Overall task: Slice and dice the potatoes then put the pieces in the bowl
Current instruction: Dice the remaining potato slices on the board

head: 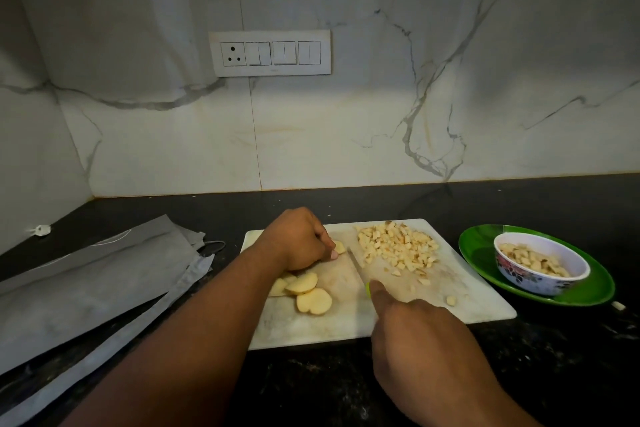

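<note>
A white cutting board [485, 302] lies on the dark counter. My left hand [298, 239] presses a small potato piece [340, 247] down at the board's far left. My right hand [412, 329] grips a knife [356, 262] with a green handle, index finger along its spine, blade just right of that piece. Round potato slices [311, 295] lie near my left wrist. A heap of diced potato [398, 248] covers the board's far right. The floral bowl [540, 262] to the right holds more diced pieces.
The bowl stands on a green plate [485, 250] at the right. Grey folded bags [97, 284] lie on the counter to the left. A stray potato cube [618, 305] sits beyond the plate. A marble wall with a switch panel [270, 53] rises behind.
</note>
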The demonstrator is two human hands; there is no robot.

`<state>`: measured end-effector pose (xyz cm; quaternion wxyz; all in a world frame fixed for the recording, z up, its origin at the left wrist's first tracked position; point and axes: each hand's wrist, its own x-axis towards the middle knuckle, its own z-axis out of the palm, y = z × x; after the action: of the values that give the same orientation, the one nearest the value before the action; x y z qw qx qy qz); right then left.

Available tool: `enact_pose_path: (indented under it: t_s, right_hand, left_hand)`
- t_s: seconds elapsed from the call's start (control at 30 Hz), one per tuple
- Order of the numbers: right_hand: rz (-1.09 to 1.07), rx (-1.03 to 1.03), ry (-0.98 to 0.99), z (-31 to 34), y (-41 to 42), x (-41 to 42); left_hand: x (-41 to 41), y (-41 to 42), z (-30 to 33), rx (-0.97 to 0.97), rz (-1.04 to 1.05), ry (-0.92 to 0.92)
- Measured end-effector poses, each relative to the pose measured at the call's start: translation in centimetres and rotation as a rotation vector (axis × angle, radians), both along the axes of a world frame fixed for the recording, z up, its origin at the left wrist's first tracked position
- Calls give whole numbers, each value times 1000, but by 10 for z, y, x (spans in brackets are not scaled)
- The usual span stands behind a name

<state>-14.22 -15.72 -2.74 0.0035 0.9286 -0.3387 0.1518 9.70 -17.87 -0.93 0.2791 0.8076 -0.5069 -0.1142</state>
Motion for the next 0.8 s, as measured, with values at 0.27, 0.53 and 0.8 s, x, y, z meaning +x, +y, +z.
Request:
enact_pose_path:
  t_s: [0.27, 0.53, 0.8]
  right_hand:
    - [-70, 11, 4, 10, -20, 40]
    - [-4, 17, 49, 6, -4, 6]
    - [-56, -29, -18, 13, -15, 32]
  left_hand:
    - [2, -1, -3, 5, 3, 1]
    - [1, -3, -2, 12, 1, -33]
    - [0, 0, -2, 3, -8, 3]
